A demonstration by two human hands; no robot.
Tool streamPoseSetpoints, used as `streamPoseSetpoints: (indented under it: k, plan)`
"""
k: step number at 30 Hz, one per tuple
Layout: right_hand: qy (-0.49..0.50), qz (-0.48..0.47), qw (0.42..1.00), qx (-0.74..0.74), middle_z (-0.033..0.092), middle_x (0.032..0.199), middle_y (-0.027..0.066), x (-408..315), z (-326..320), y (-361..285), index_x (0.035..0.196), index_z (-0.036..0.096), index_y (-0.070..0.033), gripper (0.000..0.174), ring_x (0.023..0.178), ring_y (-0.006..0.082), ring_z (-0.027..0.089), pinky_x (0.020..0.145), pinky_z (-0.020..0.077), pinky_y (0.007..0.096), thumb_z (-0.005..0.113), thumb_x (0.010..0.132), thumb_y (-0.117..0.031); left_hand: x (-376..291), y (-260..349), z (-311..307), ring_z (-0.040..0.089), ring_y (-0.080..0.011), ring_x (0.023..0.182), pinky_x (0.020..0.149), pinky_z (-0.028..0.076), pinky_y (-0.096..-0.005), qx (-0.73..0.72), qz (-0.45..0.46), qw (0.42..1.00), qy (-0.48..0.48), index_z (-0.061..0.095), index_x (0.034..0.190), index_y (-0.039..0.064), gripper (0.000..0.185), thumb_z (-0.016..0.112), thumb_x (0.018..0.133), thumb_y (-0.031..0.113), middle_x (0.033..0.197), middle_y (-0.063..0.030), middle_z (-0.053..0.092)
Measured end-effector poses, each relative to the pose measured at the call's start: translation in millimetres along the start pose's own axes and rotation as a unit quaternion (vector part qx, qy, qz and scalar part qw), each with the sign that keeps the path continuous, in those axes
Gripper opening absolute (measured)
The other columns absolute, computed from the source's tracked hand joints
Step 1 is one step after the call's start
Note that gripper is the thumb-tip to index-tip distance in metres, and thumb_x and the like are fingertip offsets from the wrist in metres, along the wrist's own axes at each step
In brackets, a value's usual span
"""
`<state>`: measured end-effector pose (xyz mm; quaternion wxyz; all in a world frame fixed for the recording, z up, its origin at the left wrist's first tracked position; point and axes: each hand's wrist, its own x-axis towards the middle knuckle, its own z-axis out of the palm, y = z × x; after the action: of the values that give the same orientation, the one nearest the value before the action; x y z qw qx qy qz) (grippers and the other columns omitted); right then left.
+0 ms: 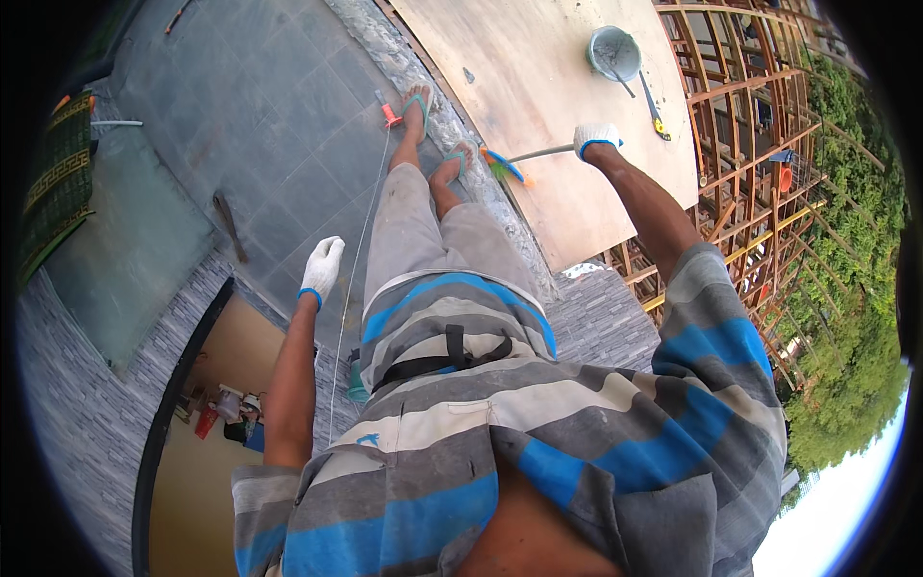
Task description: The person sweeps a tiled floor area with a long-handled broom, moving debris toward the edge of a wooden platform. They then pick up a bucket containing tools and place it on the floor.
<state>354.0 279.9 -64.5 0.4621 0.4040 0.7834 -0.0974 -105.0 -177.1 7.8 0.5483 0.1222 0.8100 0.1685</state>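
Observation:
My right hand (pixel 597 137), in a white knitted glove with a blue cuff, is closed around the grey handle of a broom (pixel 542 152). The broom's blue and orange head, with green bristles, touches the rough cement edge by my sandalled foot. My left hand (pixel 324 265), gloved the same way, hangs over the tiled floor with its fingers curled together; I see nothing in it. Just right of it runs a thin pale string (pixel 355 267). That string leads up to a chisel with a red hand guard (pixel 390 115), lying beside my other foot.
A plywood sheet (pixel 519 65) bears a grey bucket (pixel 614 53) with a tool in it and a handsaw (pixel 655 115). Timber framing (pixel 743 115) stands beyond. A dark strip (pixel 229 225) lies on the grey tiles (pixel 281 144). A doorway (pixel 223 375) opens lower left.

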Motion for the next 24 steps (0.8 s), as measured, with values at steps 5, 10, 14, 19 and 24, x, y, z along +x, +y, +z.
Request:
streamPoseSetpoints:
  k: [5,10,14,19,24]
  plan:
    - [-0.017,0.029,0.998,0.056,0.079,0.111,0.0167,-2,-72,27,0.116,0.081,-0.013,0.035,0.104,0.0362,0.076,0.086,0.0599,0.0503,0.061,0.100,-0.037,-11,-16,15,0.065,-0.0181,0.117,0.104,0.049,-0.0338,-0.027,-0.005,1.000,0.007,0.066,0.135,0.000,0.046,0.063,0.106,0.036,0.125,-0.0105,0.073]
    - [0.018,0.038,0.965,0.259,0.075,0.109,0.0249,-60,-39,45,0.120,0.077,-0.008,0.047,0.105,0.0435,0.072,0.093,0.0561,0.0506,0.057,0.102,-0.046,-23,-29,31,0.065,-0.0214,0.121,0.106,0.049,-0.0352,-0.059,-0.036,0.998,0.010,0.066,0.135,0.000,0.047,0.063,0.106,0.037,0.129,-0.0135,0.072]
    - [0.043,0.076,0.940,0.330,0.073,0.107,0.0284,-131,7,45,0.120,0.076,-0.006,0.047,0.104,0.0461,0.071,0.091,0.0549,0.0531,0.056,0.103,-0.045,-34,-35,34,0.066,-0.0236,0.122,0.107,0.049,-0.0360,-0.010,-0.014,1.000,0.021,0.067,0.135,0.000,0.047,0.063,0.106,0.038,0.129,-0.0152,0.072]
    - [-0.033,0.100,0.955,0.276,0.073,0.105,0.0279,-188,27,57,0.121,0.076,-0.006,0.045,0.100,0.0464,0.072,0.088,0.0554,0.0547,0.056,0.103,-0.043,-29,-40,31,0.066,-0.0250,0.122,0.106,0.049,-0.0365,0.007,-0.028,0.999,0.014,0.068,0.133,0.001,0.047,0.064,0.105,0.038,0.128,-0.0160,0.073]
    - [0.039,0.105,0.949,0.294,0.074,0.108,0.0249,-187,62,14,0.125,0.072,-0.013,0.041,0.104,0.0462,0.071,0.090,0.0551,0.0571,0.053,0.106,-0.043,-19,-34,24,0.065,-0.0179,0.115,0.103,0.049,-0.0338,-0.034,-0.019,0.999,0.024,0.068,0.134,0.002,0.045,0.063,0.107,0.038,0.123,-0.0105,0.073]
